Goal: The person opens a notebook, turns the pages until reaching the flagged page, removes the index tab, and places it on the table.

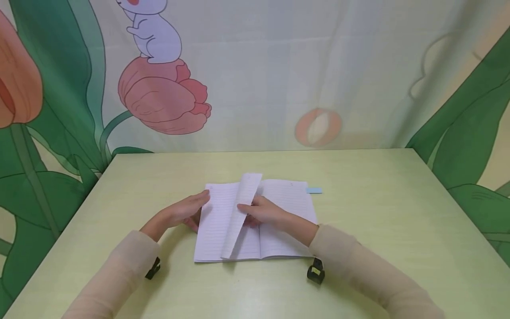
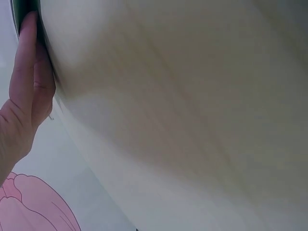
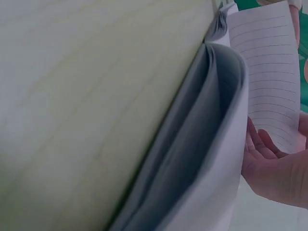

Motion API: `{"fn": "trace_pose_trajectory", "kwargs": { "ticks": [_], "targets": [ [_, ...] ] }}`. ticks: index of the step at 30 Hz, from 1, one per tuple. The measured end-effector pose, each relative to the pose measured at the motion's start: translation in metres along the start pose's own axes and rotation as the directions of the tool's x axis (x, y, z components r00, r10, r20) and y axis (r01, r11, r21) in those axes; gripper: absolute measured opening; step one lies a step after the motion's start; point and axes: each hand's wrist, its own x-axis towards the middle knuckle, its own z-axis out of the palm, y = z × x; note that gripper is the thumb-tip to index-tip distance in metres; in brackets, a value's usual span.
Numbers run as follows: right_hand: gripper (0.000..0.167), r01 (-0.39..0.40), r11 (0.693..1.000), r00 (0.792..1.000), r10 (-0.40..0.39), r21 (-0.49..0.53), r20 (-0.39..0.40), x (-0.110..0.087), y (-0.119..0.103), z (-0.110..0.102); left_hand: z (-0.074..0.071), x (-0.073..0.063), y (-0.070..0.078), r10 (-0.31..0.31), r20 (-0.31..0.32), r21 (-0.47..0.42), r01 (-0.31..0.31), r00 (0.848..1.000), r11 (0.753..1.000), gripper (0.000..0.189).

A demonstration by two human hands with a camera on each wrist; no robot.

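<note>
An open notebook with white lined pages lies on the table. My left hand holds its left edge; in the left wrist view, fingers of that hand lie along the notebook's dark green underside. With my right hand I pinch a lifted page, thumb on its left face and fingers behind it. This page stands up at a slant over the left half, its top leaning right. In the right wrist view, the right hand shows beside the lined page, with curved sheets in front.
A light blue tab sticks out from the notebook's upper right edge. The pale yellow-green table spreads around it. Behind hangs a curtain printed with tulips and a white animal. Black straps sit under both wrists.
</note>
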Motion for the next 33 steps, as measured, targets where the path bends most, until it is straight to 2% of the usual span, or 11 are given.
{"fn": "trace_pose_trajectory", "kwargs": {
  "ticks": [4,8,12,16,21,25,29,33],
  "targets": [
    [0.030,0.064,0.987,0.995,-0.053,-0.150,0.082,-0.004,-0.001,0.005,0.000,-0.002,0.002,0.001,0.002,-0.018,-0.001,1.000,1.000,0.056],
    [0.032,0.095,0.967,0.989,-0.064,-0.237,0.133,-0.011,-0.002,0.007,0.001,-0.002,0.002,-0.008,0.004,0.000,0.008,1.000,1.000,0.060],
    [0.034,0.114,0.955,0.987,-0.077,-0.275,0.144,-0.014,-0.002,0.005,0.002,0.000,0.000,0.005,-0.015,0.045,-0.004,1.000,0.999,0.079],
    [0.034,0.162,0.959,0.981,-0.132,-0.234,0.140,-0.017,-0.001,-0.003,0.003,0.001,-0.002,0.026,-0.043,0.061,-0.024,0.999,0.998,0.087],
    [0.034,0.211,0.959,0.975,-0.193,-0.188,0.113,-0.020,0.004,-0.017,0.004,0.000,-0.002,0.036,-0.053,0.081,-0.032,0.998,0.996,0.085],
    [0.032,0.245,0.927,0.969,-0.244,-0.283,0.038,-0.023,0.011,-0.032,0.005,0.000,-0.001,0.030,-0.060,0.085,-0.025,0.998,0.996,0.083],
    [0.032,0.245,0.892,0.958,-0.284,-0.380,-0.048,-0.026,0.019,-0.052,0.006,0.000,0.001,0.024,-0.078,0.110,-0.015,0.997,0.994,0.083],
    [0.037,0.208,0.893,0.959,-0.266,-0.399,-0.095,-0.033,0.025,-0.072,0.006,0.000,0.002,0.018,-0.086,0.124,-0.007,0.996,0.992,0.083]
  ]
}}
